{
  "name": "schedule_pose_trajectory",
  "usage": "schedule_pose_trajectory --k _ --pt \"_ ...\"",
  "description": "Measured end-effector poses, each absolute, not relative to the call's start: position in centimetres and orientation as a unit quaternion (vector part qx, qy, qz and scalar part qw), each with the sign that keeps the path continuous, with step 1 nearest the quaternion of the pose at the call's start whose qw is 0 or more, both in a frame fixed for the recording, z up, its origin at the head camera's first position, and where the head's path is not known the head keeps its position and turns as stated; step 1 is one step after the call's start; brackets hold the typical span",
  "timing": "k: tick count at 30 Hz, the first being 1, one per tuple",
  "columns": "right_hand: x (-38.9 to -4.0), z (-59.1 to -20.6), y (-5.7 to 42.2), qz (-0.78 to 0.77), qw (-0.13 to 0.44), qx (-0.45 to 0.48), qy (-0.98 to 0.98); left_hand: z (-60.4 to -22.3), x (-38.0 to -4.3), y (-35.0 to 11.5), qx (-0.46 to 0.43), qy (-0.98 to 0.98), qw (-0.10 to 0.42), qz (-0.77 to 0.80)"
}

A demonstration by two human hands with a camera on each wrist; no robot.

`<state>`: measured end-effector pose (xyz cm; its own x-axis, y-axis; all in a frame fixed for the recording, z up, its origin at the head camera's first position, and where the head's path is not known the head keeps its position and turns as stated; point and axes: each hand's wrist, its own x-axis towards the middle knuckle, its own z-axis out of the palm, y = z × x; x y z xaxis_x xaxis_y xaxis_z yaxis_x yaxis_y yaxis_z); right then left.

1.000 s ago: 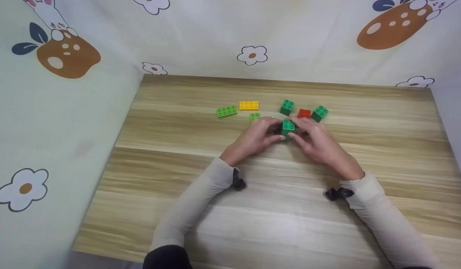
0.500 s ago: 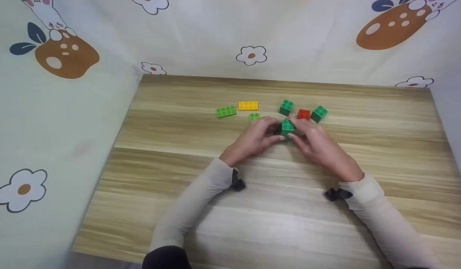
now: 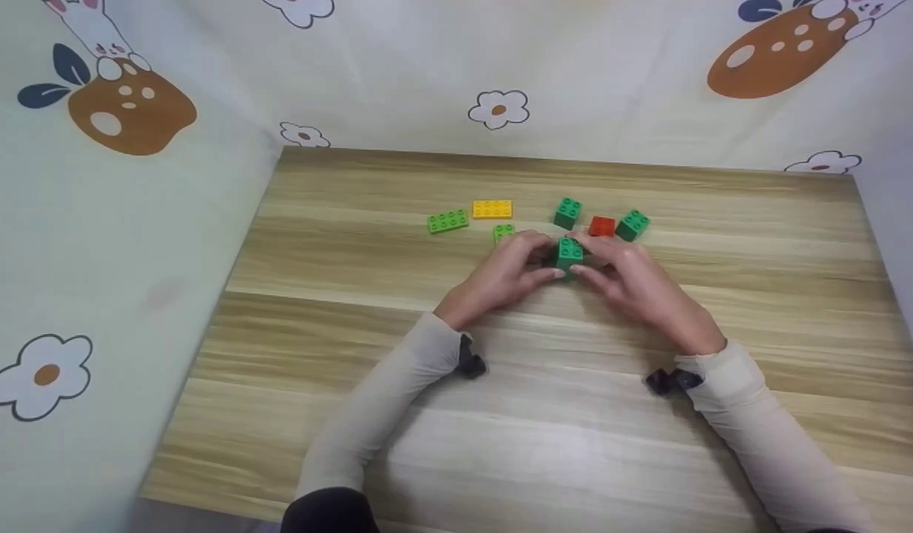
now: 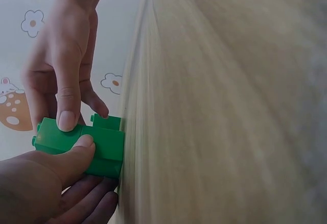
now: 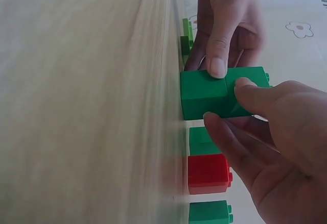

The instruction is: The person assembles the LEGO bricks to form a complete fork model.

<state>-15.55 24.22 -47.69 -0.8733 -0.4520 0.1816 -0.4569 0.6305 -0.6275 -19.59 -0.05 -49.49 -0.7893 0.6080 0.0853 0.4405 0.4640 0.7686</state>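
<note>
Two dark green bricks stand stacked, the upper brick [image 3: 570,246] with its studs facing up and the lower brick [image 5: 202,91] directly beneath, on the table. My left hand [image 3: 504,272] comes from the left and grips the lower brick, its thumb near the joint between the two. From the other side my right hand [image 3: 634,281] pinches the upper brick between thumb and fingers. In the right wrist view the two bricks lie flush, with a thin seam between them. The hands partly cover the stack's sides in the head view.
Behind the hands lie a yellow brick [image 3: 492,209], a long light green brick [image 3: 448,221] and a small light green brick [image 3: 503,232]. To the right stand a green brick [image 3: 568,212], a red brick [image 3: 602,226] and another green brick [image 3: 633,225]. Printed walls border the table [image 3: 338,244].
Both hands stay on the stacked green bricks. Only a very slight shift of the right wrist shows; the other bricks have not moved.
</note>
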Motion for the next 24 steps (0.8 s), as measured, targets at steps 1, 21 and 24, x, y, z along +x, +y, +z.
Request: schedule_pose_trajectory --k 1,21,24 --pt "-15.54 -47.67 24.28 0.351 0.0 0.25 -0.902 -49.49 -19.59 -0.04 0.307 0.85 0.102 0.416" --pt "-16.18 -48.02 24.43 0.387 0.004 0.251 -0.887 -49.29 -19.64 -0.13 0.299 0.855 0.111 0.409" --pt "-16.08 -48.05 24.42 0.389 0.005 0.246 -0.888 -49.29 -19.6 -0.13 0.299 0.855 0.114 0.408"
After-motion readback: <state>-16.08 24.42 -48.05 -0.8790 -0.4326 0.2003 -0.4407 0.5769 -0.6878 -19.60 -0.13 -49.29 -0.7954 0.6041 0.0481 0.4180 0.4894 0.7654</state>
